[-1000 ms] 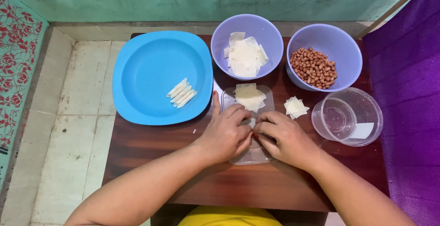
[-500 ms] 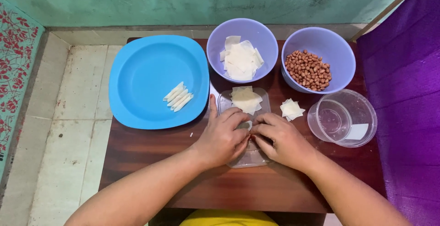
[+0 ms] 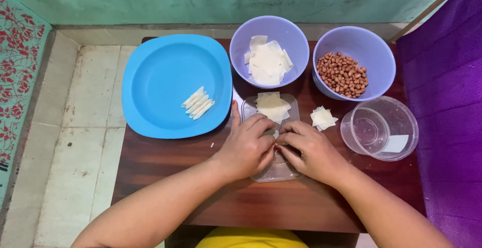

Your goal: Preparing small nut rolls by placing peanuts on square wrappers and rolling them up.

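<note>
Between both hands' pinching fingers (image 3: pixel 273 136), over the clear tray (image 3: pixel 271 170), sits a small wrapper (image 3: pixel 275 134).

Glossy plastic plate (image 3: pixel 160 77); polished wood table (image 3: pixel 165 162); clear plastic tub (image 3: pixel 401 122).

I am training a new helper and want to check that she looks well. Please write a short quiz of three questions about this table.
1. True or false: the blue plate holds four thin white rolls.
2. What is in the right purple bowl? A) white sheets B) peanuts C) water
3. On what do the left hand and the right hand work?

Key
1. True.
2. B: peanuts. The white sheets lie in the left purple bowl.
3. On a clear tray in the middle of the table, fingertips together over something small and mostly hidden. A few sheets lie at the tray's far end, and a clear tub stands to the right.
</note>
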